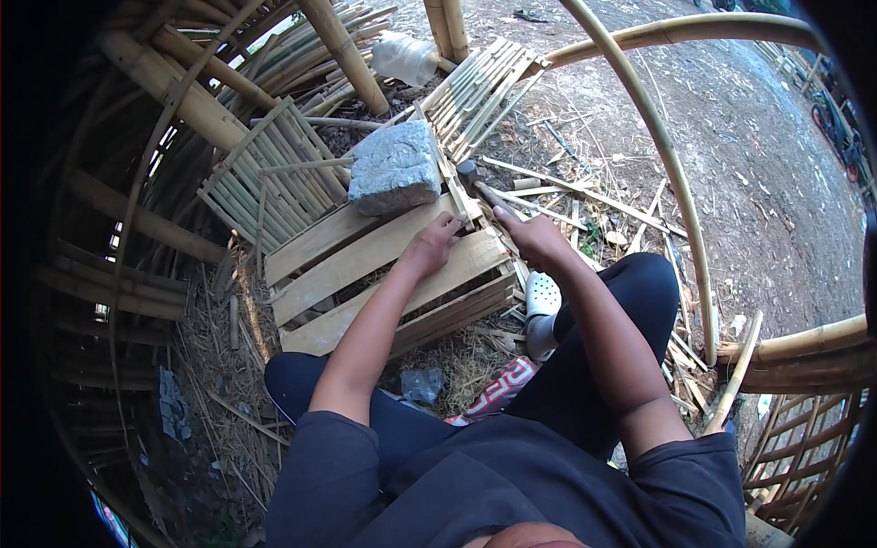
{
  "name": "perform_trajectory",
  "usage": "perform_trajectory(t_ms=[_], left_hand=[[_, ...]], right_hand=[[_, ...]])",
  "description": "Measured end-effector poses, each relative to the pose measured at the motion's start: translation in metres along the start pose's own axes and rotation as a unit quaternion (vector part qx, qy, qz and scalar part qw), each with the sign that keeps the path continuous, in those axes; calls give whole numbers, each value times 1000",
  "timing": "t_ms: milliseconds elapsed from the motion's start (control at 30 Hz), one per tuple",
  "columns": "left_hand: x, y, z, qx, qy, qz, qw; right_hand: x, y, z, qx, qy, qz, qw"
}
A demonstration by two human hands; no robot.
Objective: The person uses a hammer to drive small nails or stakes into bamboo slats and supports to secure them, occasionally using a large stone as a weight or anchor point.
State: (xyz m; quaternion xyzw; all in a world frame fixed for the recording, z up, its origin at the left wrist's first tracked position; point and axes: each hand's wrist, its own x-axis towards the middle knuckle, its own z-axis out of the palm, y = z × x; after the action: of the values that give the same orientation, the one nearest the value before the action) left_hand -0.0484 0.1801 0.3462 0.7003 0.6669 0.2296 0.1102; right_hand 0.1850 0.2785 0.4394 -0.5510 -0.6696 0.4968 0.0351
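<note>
My right hand [534,239] is closed round the handle of a hammer [470,172], its dark head pointing away from me above the corner of a slatted wooden crate [352,285]. At the right end of the crate's top slats, my left hand [435,243] has its fingers pinched together. Whatever they hold is too small to make out. A rough grey stone block [393,166] rests on the crate's far slats, just beyond my left hand.
Bamboo slat panels [279,169] lean beyond the crate on the left, with another slat panel [477,91] farther back. Loose bamboo strips [594,196] litter the ground at right. A curved bamboo pole [662,137] arches on the right. A plastic jug [405,58] lies at the back.
</note>
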Motion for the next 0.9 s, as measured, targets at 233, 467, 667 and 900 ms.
perform_trajectory(t_ms=[233, 467, 667, 900], left_hand=[[4, 5, -10, 81, -92, -29, 992], [0, -9, -9, 101, -124, -45, 986], [-17, -17, -14, 48, -87, -44, 994], [-12, -32, -10, 135, 20, 82, 987]], right_hand=[[4, -2, 2, -23, 1, 18, 1000], [9, -7, 10, -22, -13, 23, 999], [6, -7, 8, -37, -30, 14, 999], [2, -5, 6, -44, -24, 14, 999]])
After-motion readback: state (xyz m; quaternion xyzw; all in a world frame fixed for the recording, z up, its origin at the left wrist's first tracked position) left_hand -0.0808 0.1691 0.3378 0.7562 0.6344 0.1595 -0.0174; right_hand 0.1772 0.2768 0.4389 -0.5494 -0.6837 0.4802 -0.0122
